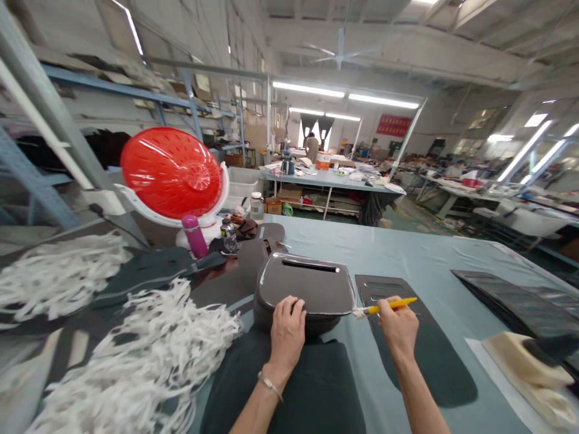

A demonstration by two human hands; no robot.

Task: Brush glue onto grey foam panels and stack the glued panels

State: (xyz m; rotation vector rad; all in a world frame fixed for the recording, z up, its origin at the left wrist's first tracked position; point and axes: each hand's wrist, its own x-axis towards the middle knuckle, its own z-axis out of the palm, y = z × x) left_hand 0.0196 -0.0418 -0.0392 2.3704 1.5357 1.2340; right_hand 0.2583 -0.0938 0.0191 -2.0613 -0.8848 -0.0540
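My left hand (288, 328) rests on the near edge of a stack of dark grey panels (312, 286), its bent fingers lying on the top piece and its thumb at the side. That top piece has a long slot near its far edge and a whitish, shiny line around its rim. My right hand (398, 324) is closed around a brush (392, 305) with a yellow handle. The brush's white-coated tip touches or nearly touches the stack's right corner. Under my right hand and forearm lies a flat dark panel (434, 355) with slots at its far end.
White strips (149, 349) lie heaped at left. Behind them stand a purple bottle (195, 237) and a red, basket-like object (172, 172). Dark sheets (520, 301) and a cream block (527, 364) sit at right. A person (312, 147) is far back, beyond another table (294, 177).
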